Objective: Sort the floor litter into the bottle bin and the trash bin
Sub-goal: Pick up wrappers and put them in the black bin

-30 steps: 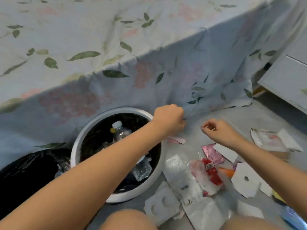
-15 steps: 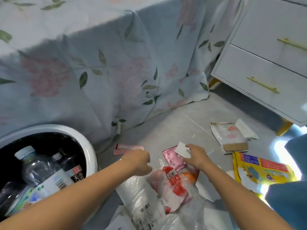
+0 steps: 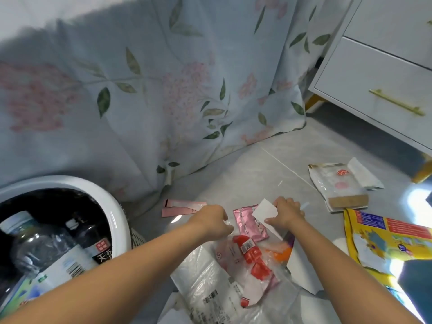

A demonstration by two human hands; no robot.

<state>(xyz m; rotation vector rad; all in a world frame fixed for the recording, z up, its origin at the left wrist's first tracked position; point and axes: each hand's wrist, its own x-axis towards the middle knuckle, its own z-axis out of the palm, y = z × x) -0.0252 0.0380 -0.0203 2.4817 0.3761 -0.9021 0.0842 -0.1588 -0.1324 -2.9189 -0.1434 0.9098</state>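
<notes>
The round white bin with a black liner (image 3: 117, 206), already carrying clear plastic bottles (image 3: 39, 246), serves as the landmark; all the loose litter lies on the grey floor (image 3: 257, 164) to its right. Nearest it is a flat pink paper sachet (image 3: 182, 206), then the heap of clear plastic bags and a red-and-white wrapper (image 3: 250, 256), then a shiny pink foil packet (image 3: 251, 226). The left hand (image 3: 210, 222) hovers over the near edge of the heap with fingers curled under; whether that grip has closed on the clear film cannot be told. The right hand (image 3: 286, 215), further from the bin, pinches a small white card (image 3: 265, 211) between thumb and fingers. Everything here looks very light, thin and limp: the film will likely be slippery and sag, so bunching a handful should hold better than nipping a corner, while card and foil are stiffer and an edge pinch should serve. Further right lie a torn white pouch with a brown strip (image 3: 336, 183) and a yellow printed bag (image 3: 385, 239), both wrappers, probably trash rather than bottles.
</notes>
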